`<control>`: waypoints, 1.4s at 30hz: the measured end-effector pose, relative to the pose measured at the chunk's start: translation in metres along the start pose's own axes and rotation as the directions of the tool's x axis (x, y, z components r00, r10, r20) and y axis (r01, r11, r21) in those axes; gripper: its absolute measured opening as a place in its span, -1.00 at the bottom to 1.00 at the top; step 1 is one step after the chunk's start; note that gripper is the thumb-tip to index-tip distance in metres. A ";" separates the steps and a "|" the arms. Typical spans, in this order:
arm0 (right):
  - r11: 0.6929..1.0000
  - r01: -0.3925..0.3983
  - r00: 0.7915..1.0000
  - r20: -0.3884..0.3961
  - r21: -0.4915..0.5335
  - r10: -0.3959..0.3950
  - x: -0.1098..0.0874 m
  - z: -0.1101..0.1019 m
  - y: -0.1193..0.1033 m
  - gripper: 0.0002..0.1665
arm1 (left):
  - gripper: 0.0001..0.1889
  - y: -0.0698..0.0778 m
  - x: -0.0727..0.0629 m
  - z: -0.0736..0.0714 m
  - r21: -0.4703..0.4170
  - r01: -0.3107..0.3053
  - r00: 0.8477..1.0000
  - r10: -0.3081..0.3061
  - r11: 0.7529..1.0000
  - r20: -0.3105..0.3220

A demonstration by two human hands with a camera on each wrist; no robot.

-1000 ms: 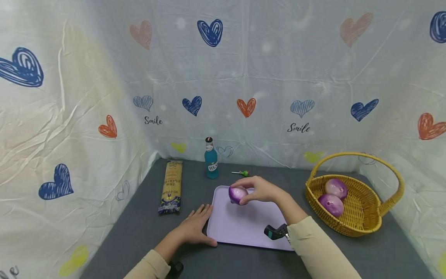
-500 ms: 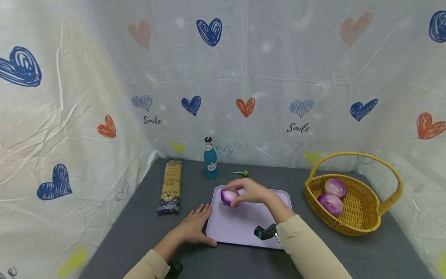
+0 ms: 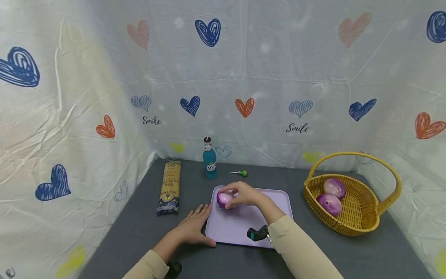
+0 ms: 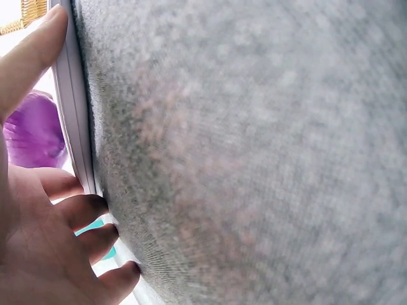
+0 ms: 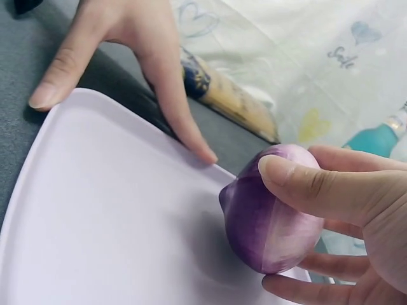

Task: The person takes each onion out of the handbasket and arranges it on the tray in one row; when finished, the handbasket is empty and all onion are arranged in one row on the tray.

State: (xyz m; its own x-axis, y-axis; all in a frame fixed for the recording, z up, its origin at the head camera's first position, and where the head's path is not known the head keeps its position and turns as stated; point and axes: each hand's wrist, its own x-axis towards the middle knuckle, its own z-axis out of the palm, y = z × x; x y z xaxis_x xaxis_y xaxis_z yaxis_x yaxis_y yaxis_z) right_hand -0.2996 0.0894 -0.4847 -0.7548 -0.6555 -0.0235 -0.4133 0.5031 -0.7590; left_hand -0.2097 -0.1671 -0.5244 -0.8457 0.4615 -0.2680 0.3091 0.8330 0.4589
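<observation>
A purple onion (image 5: 270, 210) is gripped between the thumb and fingers of my right hand (image 3: 245, 193), over the left back part of a pale lilac tray (image 3: 244, 226). In the right wrist view its shadow falls on the tray; whether it touches the surface I cannot tell. My left hand (image 3: 193, 228) rests at the tray's left edge with fingers spread, thumb by the near left corner. The left wrist view shows that hand's fingertips along the tray rim (image 4: 73, 101), with purple onion skin (image 4: 35, 130) beyond.
At the right stands a yellow wicker basket (image 3: 359, 217) with a tall handle, holding two onions (image 3: 330, 204). Left of the tray lies a yellow pasta packet (image 3: 169, 188). Behind it are a blue bottle (image 3: 210, 161) and a green lollipop (image 3: 244, 173). A printed curtain (image 3: 265, 77) closes the back.
My right hand has carried the onion leftward and slightly down across the tray toward its left side. The left hand stays in place at the tray's edge.
</observation>
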 end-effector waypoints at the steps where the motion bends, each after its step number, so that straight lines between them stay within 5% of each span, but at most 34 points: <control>1: 1.000 0.000 1.000 0.000 -0.001 0.000 0.001 0.001 0.000 -0.35 | 0.35 0.000 0.000 0.000 0.000 -0.001 1.000 0.001 1.000 -0.002; 18: 0.999 -0.016 1.000 -0.010 -0.036 0.016 0.006 0.020 -0.005 -0.20 | 0.33 0.002 -0.002 0.001 0.004 -0.021 1.000 0.021 1.000 -0.017; 42: 0.996 0.012 1.000 -0.003 -0.093 -0.013 0.003 0.019 -0.010 -0.14 | 0.34 0.000 -0.001 0.001 -0.002 -0.015 1.000 0.015 1.000 -0.015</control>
State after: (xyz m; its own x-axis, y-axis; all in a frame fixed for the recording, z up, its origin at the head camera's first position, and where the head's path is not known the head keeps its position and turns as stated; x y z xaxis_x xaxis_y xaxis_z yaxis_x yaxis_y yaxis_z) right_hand -0.2884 0.0716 -0.4900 -0.7512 -0.6600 -0.0117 -0.4680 0.5450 -0.6956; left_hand -0.2086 -0.1676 -0.5253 -0.8476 0.4690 -0.2481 0.3206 0.8253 0.4649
